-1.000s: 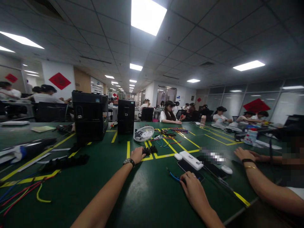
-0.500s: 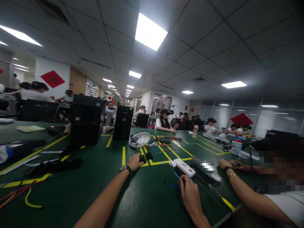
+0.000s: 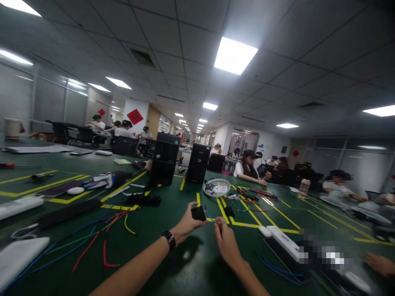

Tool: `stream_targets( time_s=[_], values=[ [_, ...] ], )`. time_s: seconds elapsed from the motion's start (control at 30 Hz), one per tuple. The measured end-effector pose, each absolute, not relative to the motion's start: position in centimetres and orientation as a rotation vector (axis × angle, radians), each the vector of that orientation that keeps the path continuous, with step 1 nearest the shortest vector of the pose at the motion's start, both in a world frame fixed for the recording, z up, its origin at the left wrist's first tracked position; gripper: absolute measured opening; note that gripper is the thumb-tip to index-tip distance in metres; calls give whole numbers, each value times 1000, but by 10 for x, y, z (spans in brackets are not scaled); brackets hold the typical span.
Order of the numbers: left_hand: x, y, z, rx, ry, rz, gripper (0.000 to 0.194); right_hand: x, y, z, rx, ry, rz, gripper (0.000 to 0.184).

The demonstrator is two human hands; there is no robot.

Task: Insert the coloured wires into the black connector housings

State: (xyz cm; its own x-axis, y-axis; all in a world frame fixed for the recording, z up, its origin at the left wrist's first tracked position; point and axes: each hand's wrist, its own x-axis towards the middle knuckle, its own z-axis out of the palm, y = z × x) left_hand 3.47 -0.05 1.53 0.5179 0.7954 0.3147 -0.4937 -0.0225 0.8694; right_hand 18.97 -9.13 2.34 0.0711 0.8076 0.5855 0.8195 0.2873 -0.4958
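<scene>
My left hand (image 3: pixel 187 225), with a dark watch on its wrist, is raised above the green table (image 3: pixel 173 263) and pinches a small black connector block (image 3: pixel 198 213). My right hand (image 3: pixel 224 240) is closed just to the right of it, pinching the end of a thin blue wire (image 3: pixel 209 216) that runs toward the block. A second black block (image 3: pixel 228 211) lies on the table beyond my hands, on the yellow tape lines.
Loose red, blue and yellow wires (image 3: pixel 101 234) lie at left. Two black computer cases (image 3: pixel 166 158) stand ahead, with a white basket (image 3: pixel 216 187) beside them. A white power strip (image 3: pixel 285 243) and blue wires lie at right. Another person's hand (image 3: pixel 381 264) rests at far right. Several people sit further off.
My left hand has picked one black block off the table and lifted it. My right hand left the blue wires at right and came up to it. The view swung left.
</scene>
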Motion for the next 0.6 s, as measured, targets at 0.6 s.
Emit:
stream_targets(
  time_s=[0.6],
  values=[
    [16, -8, 5, 784, 465, 1098, 35, 163, -93, 4, -1517, -1836, 76, 34]
  ],
)
